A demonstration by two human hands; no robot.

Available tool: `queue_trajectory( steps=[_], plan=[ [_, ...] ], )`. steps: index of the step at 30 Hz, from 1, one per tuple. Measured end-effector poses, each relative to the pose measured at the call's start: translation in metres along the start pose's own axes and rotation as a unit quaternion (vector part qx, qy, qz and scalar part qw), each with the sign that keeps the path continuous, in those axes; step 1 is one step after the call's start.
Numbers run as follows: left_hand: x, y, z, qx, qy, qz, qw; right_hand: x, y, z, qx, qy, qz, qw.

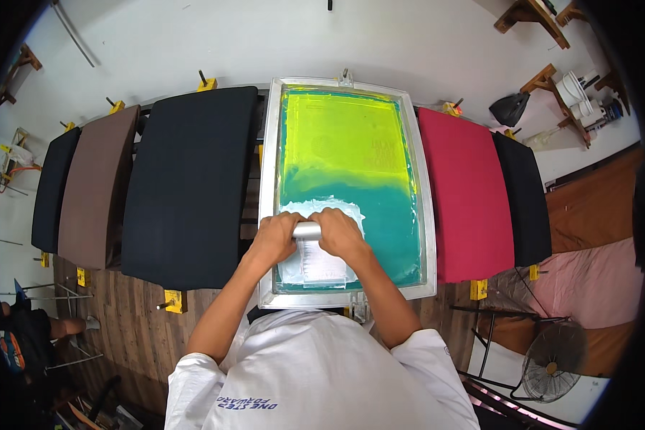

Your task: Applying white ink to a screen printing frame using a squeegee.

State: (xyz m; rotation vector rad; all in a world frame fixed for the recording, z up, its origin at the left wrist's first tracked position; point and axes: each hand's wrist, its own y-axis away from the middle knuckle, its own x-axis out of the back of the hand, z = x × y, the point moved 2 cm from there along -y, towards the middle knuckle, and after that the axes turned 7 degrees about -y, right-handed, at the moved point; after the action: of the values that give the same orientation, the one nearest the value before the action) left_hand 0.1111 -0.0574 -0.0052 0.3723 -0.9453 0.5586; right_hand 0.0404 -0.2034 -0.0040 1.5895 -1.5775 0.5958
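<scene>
In the head view, a metal-framed printing screen [425, 215] lies in front of me, its mesh yellow-green in the far half and teal in the near half. A pale patch of ink [353, 218] covers its lower left. My left hand [279, 234] and my right hand [337, 231] are both closed on a silver squeegee [307, 230], one at each side of its short handle, over the pale ink. Below the handle, a whitish rectangle shows on the mesh; I cannot make out what it is.
Cloth-covered platens flank the screen: black [186, 186], brown [97, 186] and red [466, 201]. Yellow brackets [175, 301] jut below them. Wooden shelves [552, 107] are on the right wall. A floor fan [552, 358] stands lower right. Another person's leg [70, 328] shows at lower left.
</scene>
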Motion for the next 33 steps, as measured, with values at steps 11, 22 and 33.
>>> queue_trajectory(
  steps=[11, 22, 33],
  plan=[
    [-0.026, 0.102, 0.054, 0.009, 0.005, -0.038, 0.999, -0.025, 0.109, -0.021, -0.017, -0.019, -0.040, 0.999],
    [-0.034, 0.008, 0.037, -0.082, 0.009, 0.012, 0.997, 0.007, 0.059, 0.018, -0.027, 0.000, 0.089, 0.996],
    [-0.056, 0.108, 0.060, -0.036, -0.004, -0.056, 0.998, -0.032, 0.139, -0.007, -0.017, -0.036, 0.037, 0.998]
  ],
)
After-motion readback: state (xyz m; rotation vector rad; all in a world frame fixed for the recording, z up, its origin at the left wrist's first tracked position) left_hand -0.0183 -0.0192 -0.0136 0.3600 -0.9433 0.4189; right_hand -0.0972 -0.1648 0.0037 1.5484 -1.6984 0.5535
